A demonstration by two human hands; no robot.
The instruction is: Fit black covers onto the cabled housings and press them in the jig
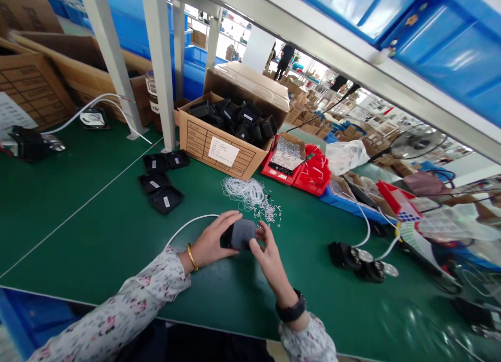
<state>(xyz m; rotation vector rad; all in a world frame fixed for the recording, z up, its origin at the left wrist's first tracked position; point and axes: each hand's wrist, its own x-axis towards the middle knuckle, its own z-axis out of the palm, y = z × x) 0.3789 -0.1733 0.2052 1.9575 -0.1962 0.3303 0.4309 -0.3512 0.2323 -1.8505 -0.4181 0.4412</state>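
A small black housing (242, 233) with a greyish flat face is held just above the green table, in front of me. My left hand (214, 240) is closed around its left side, thumb below and fingers above. At its right edge is my right hand (267, 249), thumb and curled fingers against the housing. A white cable (188, 222) curves from behind my left hand to my left sleeve. Beyond my hands lie a tangle of thin clear rings (243, 191) and a scatter of small screws (267, 210).
A cardboard box (203, 152) of black housings stands at the back. Several black covers (166, 199) lie to its left. Red bins (313, 182) hold small parts. Black lamp-like units (344, 255) with white cables lie right. Metal posts (158, 64) rise from the table.
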